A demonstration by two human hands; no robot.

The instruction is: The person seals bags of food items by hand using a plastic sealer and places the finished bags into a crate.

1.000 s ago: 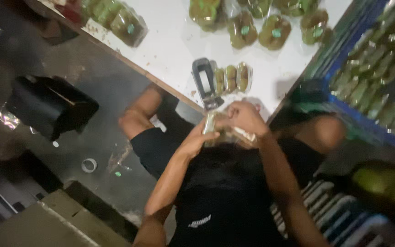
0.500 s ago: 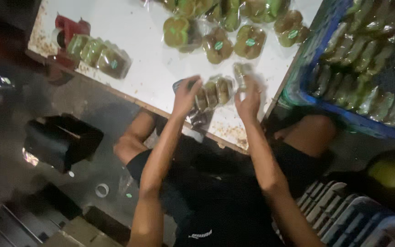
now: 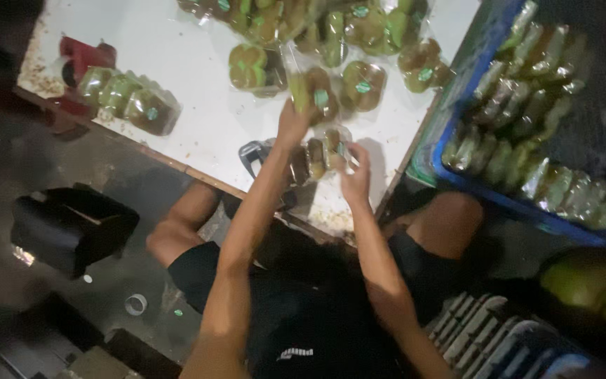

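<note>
At the near edge of the white table [image 3: 198, 126], seen from the head camera, your left hand [image 3: 293, 125] was raised and closed on the corner of a clear bag [image 3: 315, 90] with round brownish cakes inside. Your right hand [image 3: 355, 179] lay against a second packet [image 3: 325, 151] just in front of you; I could not tell if its fingers were closed on it. I judged the bags light and soft, the film a little slippery, and the cakes easy to crush, so the sealed edge looked the best place to hold. More packets [image 3: 129, 98] lay at the far left, and a blue crate [image 3: 457, 175] stood at your right. A dark tool [image 3: 254, 153] was half hidden by your arm, and everything was blurred.
</note>
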